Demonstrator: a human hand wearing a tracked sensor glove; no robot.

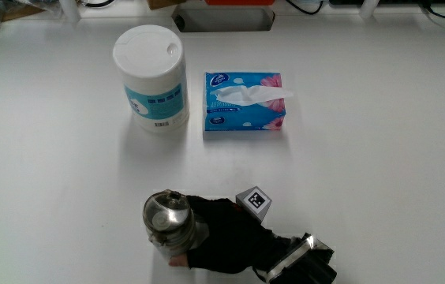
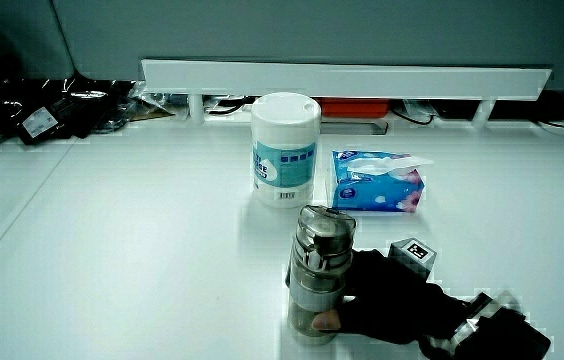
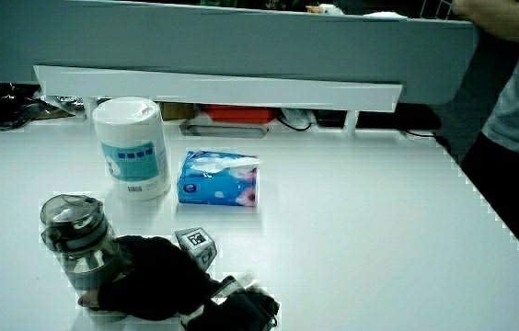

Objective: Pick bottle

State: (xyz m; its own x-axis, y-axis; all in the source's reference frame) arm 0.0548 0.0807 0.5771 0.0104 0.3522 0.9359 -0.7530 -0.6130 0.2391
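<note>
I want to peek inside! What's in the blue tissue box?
A white tissue pokes out of the slot on top of the blue tissue box. The box's printed sides hide whatever else is inside, so how many tissues are left cannot be seen.

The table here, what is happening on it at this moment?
A gloved hand is wrapped around an upright metal bottle standing on the white table, close to the person. The fingers curl around the bottle's lower body, as a side view shows. Farther from the person, a white wipes canister and a blue tissue box stand beside each other, untouched. Whether the bottle has left the table cannot be told.
</note>
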